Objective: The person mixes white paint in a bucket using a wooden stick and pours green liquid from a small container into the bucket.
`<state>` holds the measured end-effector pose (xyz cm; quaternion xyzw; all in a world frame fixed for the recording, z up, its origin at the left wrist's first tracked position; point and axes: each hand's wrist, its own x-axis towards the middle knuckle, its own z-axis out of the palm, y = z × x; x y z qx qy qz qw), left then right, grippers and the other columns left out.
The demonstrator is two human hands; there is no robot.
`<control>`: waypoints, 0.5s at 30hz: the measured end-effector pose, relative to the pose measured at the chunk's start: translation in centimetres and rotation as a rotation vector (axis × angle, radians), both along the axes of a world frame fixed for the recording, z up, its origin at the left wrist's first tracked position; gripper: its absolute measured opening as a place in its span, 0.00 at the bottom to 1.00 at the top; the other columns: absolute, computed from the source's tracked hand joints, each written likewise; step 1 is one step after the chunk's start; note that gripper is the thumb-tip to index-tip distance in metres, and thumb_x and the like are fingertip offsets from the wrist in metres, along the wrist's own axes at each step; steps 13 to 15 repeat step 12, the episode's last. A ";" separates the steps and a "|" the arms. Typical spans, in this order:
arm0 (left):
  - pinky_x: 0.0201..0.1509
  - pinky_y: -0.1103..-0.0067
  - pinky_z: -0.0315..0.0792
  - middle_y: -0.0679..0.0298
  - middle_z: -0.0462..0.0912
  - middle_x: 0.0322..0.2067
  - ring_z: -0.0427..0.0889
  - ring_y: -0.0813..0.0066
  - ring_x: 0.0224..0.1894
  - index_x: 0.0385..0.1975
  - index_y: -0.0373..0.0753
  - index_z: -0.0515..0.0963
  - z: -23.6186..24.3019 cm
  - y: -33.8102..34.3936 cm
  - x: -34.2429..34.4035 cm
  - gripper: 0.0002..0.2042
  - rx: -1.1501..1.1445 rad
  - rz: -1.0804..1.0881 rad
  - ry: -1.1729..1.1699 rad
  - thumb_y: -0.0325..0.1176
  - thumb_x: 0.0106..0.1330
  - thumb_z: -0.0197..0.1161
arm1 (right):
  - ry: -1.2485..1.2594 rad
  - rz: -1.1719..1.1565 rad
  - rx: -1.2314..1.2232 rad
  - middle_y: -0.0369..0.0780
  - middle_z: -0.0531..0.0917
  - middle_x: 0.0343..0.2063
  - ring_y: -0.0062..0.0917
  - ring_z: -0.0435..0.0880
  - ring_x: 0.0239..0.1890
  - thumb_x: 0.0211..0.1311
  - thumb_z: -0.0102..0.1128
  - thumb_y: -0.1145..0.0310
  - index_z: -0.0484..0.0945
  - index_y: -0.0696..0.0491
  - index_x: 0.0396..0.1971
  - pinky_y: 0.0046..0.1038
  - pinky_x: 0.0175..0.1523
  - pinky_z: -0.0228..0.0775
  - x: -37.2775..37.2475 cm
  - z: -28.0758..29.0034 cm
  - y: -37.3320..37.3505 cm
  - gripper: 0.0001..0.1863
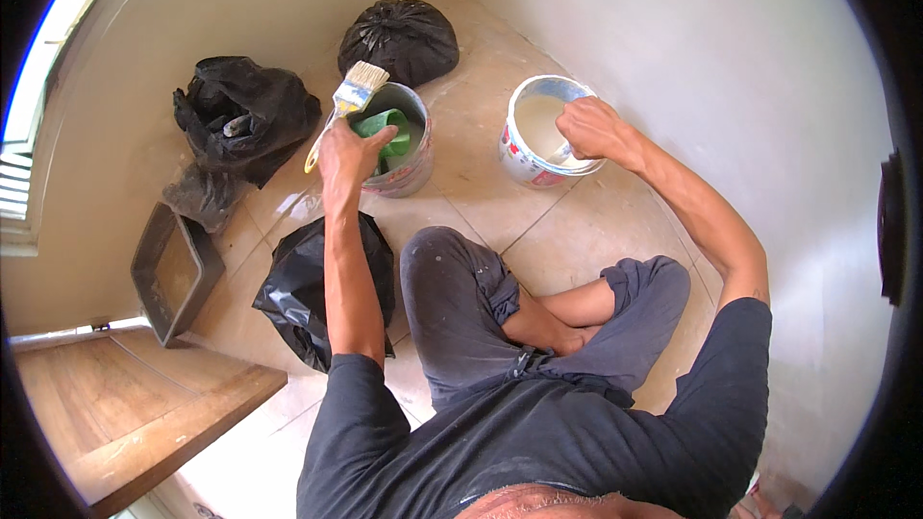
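My left hand (348,156) is closed at the near left side of a grey bucket (411,173), its thumb against a green plastic cup (388,125) tilted inside. Its fingers are partly hidden, but they seem to grip the cup. Beside this hand a paintbrush (352,98) with pale bristles and a yellow handle slants upward; whether the fingers touch it is unclear. My right hand (591,130) makes a fist over the near right rim of a white bucket (524,159) containing cream-coloured liquid (538,123). From the fist a pale, paint-smeared handle (565,150) points down; its lower end is hidden.
Black plastic bags lie at the back (399,38), at the left (240,115) and by my left forearm (298,279). A grey rectangular tray (154,274) leans near the left wall. A wooden panel (163,404) juts in at lower left. Pale walls meet behind the tiled floor (471,197).
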<state>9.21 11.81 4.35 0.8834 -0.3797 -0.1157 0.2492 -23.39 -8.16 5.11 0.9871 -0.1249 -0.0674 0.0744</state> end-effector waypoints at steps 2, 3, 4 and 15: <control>0.49 0.64 0.75 0.41 0.83 0.37 0.84 0.50 0.42 0.39 0.25 0.80 -0.8 -1.0 0.0 0.33 0.076 -0.004 -0.036 0.53 0.45 0.74 | 0.056 -0.077 0.049 0.48 0.80 0.20 0.41 0.82 0.29 0.38 0.61 0.76 0.78 0.58 0.16 0.39 0.35 0.74 1.0 1.0 -0.1 0.02; 0.48 0.64 0.75 0.41 0.83 0.36 0.84 0.50 0.42 0.37 0.25 0.81 -0.8 -1.5 -0.5 0.32 0.120 -0.005 -0.037 0.53 0.45 0.75 | 0.003 -0.076 0.005 0.48 0.80 0.20 0.41 0.82 0.29 0.40 0.60 0.75 0.78 0.58 0.16 0.39 0.35 0.74 1.1 0.8 -0.5 0.02; 0.48 0.64 0.75 0.41 0.83 0.36 0.84 0.50 0.41 0.36 0.25 0.81 -0.8 -1.9 -0.8 0.32 0.165 -0.006 -0.039 0.53 0.45 0.75 | -0.050 -0.074 -0.038 0.48 0.80 0.20 0.41 0.82 0.30 0.41 0.59 0.75 0.79 0.58 0.17 0.39 0.36 0.74 1.2 -0.1 -0.9 0.03; 0.51 0.66 0.77 0.45 0.83 0.43 0.83 0.47 0.44 0.39 0.27 0.80 -7.4 -4.5 0.4 0.31 0.243 -0.111 -0.139 0.52 0.47 0.74 | 0.001 -0.194 -0.136 0.48 0.84 0.28 0.40 0.84 0.37 0.53 0.53 0.71 0.83 0.58 0.26 0.38 0.44 0.75 1.7 -2.4 -2.1 0.10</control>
